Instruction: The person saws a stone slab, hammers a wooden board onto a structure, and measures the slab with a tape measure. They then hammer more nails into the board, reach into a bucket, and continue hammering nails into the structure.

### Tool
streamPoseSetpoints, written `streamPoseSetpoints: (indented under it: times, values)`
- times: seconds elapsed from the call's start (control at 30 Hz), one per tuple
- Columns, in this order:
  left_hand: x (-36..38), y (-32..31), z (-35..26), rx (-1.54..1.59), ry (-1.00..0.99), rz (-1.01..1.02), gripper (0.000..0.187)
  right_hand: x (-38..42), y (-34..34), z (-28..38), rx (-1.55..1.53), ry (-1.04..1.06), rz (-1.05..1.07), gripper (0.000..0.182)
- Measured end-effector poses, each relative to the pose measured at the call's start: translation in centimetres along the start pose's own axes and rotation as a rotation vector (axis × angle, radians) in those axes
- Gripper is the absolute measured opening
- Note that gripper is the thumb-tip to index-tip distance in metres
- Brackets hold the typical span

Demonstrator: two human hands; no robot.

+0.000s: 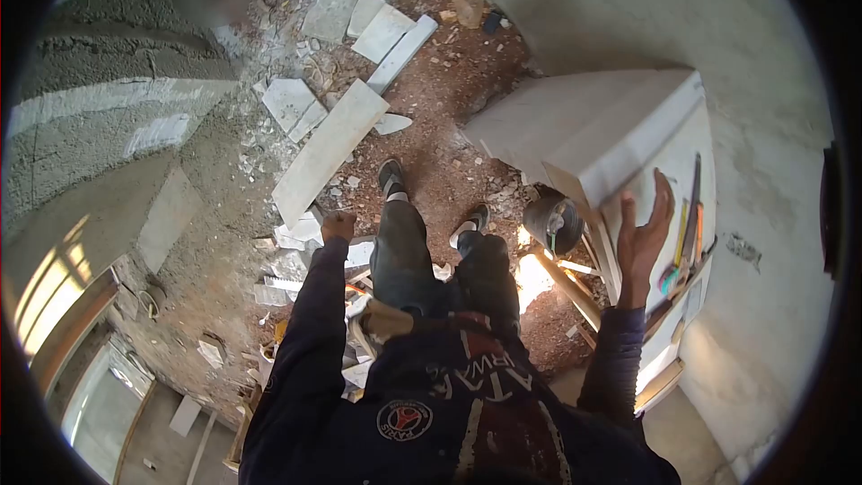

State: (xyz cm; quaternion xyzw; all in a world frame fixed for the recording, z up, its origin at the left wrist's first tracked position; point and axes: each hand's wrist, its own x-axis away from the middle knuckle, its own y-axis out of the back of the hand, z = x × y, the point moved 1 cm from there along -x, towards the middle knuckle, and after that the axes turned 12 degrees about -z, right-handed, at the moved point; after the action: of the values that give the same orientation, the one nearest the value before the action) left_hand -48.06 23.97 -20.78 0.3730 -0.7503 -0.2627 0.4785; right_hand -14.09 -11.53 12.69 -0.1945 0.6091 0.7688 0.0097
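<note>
My right hand [644,235] is open, its thumb and fingers spread, over the edge of a pale board [705,171]. It holds nothing. Just right of it on this board lie a long thin dark tool [693,202], a yellow pencil [681,232] and a small round turquoise item [668,281]. My left hand [338,225] hangs low on the other side, its fingers curled into a fist with nothing showing in it. Nearest to that hand are a long white slab [330,151] and broken white pieces on the floor.
Several cut slabs [384,33] lie on reddish, rubble-strewn ground [431,139] ahead. A dark bucket [549,223] stands by wooden planks [575,292] to the right of my legs. Large pale panels [584,117] stand at the right. Rough plastered wall [108,117] runs along the left.
</note>
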Motion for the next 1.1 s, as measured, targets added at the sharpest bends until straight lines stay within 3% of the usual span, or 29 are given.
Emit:
streamPoseSetpoints:
  times: [0.03, 0.13, 0.17, 0.23, 0.27, 0.33, 0.4, 0.43, 0.5, 0.53, 0.57, 0.6, 0.63, 0.7, 0.73, 0.8, 0.83, 0.87, 0.9, 0.97, 1.03, 1.07, 1.1]
  values:
    - [-1.3, -0.5, 0.8, 0.017, 0.011, -0.047, 0.025, -1.0, -1.8, 0.4, 0.064, 0.029, -0.048, 0.059]
    - [-6.1, -4.4, 5.9, -0.007, 0.077, -0.071, 0.021, -2.0, -6.3, -2.1, 0.060, -0.182, 0.013, 0.064]
    - [-9.3, -8.2, 11.1, 0.295, 0.210, 0.162, 0.022, -1.7, -7.1, -2.8, 0.217, -0.084, -0.024, 0.063]
    - [-15.2, -15.2, 20.6, 0.780, 0.679, 0.570, 0.023, -1.6, -7.2, -4.3, 0.192, -0.166, -0.067, 0.060]
    - [-18.2, -20.5, 26.1, 1.372, 0.559, 1.024, 0.039, -2.0, -6.1, -3.8, 0.206, -0.191, -0.009, 0.060]
    - [-16.5, -18.3, 14.1, 0.696, 0.707, 0.366, 0.038, -2.1, -5.2, -2.6, 0.203, -0.216, -0.009, 0.064]
    - [-17.8, -20.7, 10.8, 1.003, 0.974, 0.083, 0.043, -2.9, -4.5, -2.3, 0.149, -0.257, 0.046, 0.067]
    - [-19.3, -23.0, 11.3, 1.001, 1.000, 0.093, 0.043, -3.1, -4.3, -2.0, 0.144, -0.260, 0.075, 0.069]
    - [-22.3, -26.4, 13.6, 1.493, 0.990, -0.090, 0.045, -3.4, -4.0, -1.5, 0.140, -0.257, 0.117, 0.070]
    - [-23.2, -27.2, 15.1, 1.494, 1.006, -0.079, 0.045, -3.5, -3.8, -1.3, 0.118, -0.268, 0.136, 0.072]
    - [-24.0, -27.5, 16.9, 0.713, 0.537, -0.038, 0.056, -3.6, -3.5, -1.4, 0.146, -0.266, 0.133, 0.072]
    - [-24.3, -27.9, 18.3, -0.046, 0.034, 0.014, 0.069, -3.4, -3.1, -2.2, 0.058, -0.489, 0.067, 0.072]
    - [-23.7, -28.7, 19.9, -0.356, -0.274, -0.383, 0.055, -2.9, -2.1, -3.5, -0.034, -0.707, -0.027, 0.073]
    - [-24.4, -26.6, 22.6, -0.357, -0.408, 0.113, 0.047, -1.7, 1.2, -9.5, -0.021, -0.566, 0.065, 0.063]
    - [-25.1, -21.9, 19.8, 0.503, -0.562, 0.297, 0.043, -2.6, 0.8, -6.6, -0.055, -0.575, 0.108, 0.062]
    - [-21.5, -20.4, 18.1, 0.636, 0.310, 0.142, 0.044, -4.1, -1.7, -1.3, -0.152, -0.655, 0.191, 0.061]
    - [-19.5, -16.8, 15.0, 0.197, -0.127, -0.042, 0.040, -5.0, -1.8, -0.2, -0.178, -0.591, 0.230, 0.059]
    - [-16.8, -12.6, 10.0, 0.216, -0.036, -0.016, 0.044, -5.2, -2.3, 0.7, -0.005, -0.489, 0.159, 0.055]
    - [-16.0, -12.8, 10.6, 0.678, 0.174, -0.017, 0.042, -5.2, -3.2, 1.8, 0.159, -0.387, 0.106, 0.051]
    - [-12.1, -8.3, 6.4, 0.703, 0.216, 0.012, 0.040, -5.6, -4.8, 6.7, 0.194, 0.076, 0.006, 0.051]
    - [-10.9, -6.9, 6.9, 1.726, 0.637, 0.121, 0.038, -4.4, -6.9, 11.5, -0.120, -0.041, 0.210, 0.054]
    - [-9.8, -5.2, 5.4, 1.637, 0.584, 0.065, 0.035, -4.1, -8.3, 13.4, -0.283, 0.137, 0.293, 0.056]
    - [-8.6, -3.2, 3.0, 1.548, 0.537, 0.006, 0.034, -3.8, -9.6, 15.5, -0.336, 0.153, 0.376, 0.059]
